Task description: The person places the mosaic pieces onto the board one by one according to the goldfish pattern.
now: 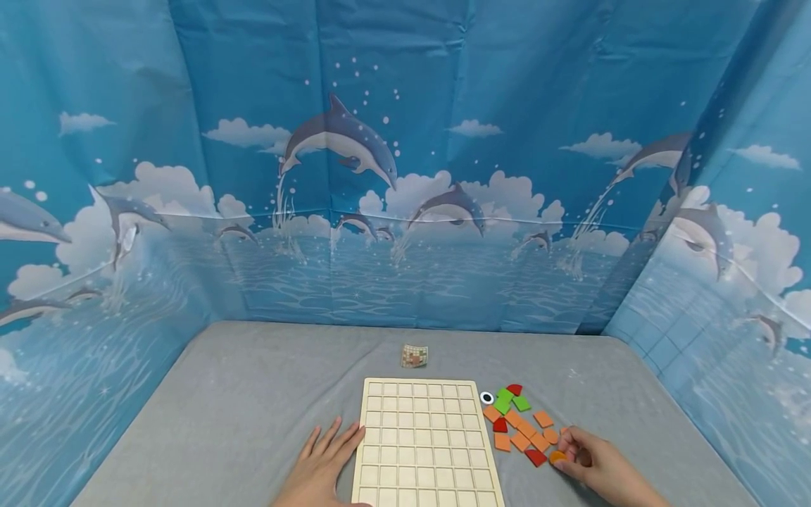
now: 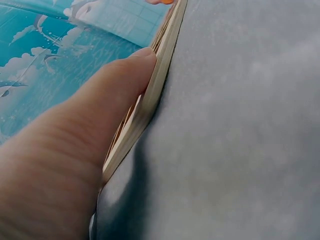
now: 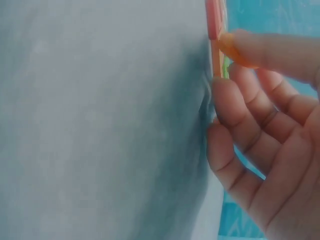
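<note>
A pale wooden grid board with square recesses lies in front of me in the head view. My left hand rests along its left side, fingers spread and straight. In the left wrist view, the thumb of that hand lies against the board's edge. To the right of the board, my right hand pinches a yellow-orange rounded tile between thumb and fingers. The same tile shows under the thumb in the right wrist view. The other fingers are curled loosely.
Beside the board lie several orange square tiles, green tiles, red quarter-round tiles and a white ring-shaped piece with a black centre. A small printed pattern card lies behind the board on the grey cloth.
</note>
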### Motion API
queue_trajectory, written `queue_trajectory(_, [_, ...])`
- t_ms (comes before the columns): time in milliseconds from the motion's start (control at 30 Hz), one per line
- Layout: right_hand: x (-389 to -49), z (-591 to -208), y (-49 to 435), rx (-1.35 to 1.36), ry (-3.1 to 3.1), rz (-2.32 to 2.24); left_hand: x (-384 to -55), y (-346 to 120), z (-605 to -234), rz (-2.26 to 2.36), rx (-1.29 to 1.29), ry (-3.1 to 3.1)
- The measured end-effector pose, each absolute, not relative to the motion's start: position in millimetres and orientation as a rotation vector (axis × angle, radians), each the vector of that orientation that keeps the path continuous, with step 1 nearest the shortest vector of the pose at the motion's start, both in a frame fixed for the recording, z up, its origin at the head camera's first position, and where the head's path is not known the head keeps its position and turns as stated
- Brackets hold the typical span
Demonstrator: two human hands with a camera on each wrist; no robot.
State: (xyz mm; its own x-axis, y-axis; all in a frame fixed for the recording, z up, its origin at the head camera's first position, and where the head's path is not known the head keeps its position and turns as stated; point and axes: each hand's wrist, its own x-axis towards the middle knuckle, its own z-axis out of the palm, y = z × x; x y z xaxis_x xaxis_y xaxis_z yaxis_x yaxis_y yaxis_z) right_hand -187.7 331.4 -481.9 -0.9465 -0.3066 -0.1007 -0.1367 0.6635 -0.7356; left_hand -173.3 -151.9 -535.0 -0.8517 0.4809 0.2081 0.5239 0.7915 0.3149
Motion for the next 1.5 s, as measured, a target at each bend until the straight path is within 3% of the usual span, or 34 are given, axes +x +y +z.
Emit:
queue_trajectory(400, [-193.1,-472.9,308.0,-0.224,2.675,-1.261,-172.4,-151.9,-531.3,-0.578,-0.801,-2.888])
queue_trajectory(1500, [-215.7,-474.0,228.2,-0.666,2.447,-1.513,-172.0,-152.2,-530.5,-0.634,-0.816,-2.906])
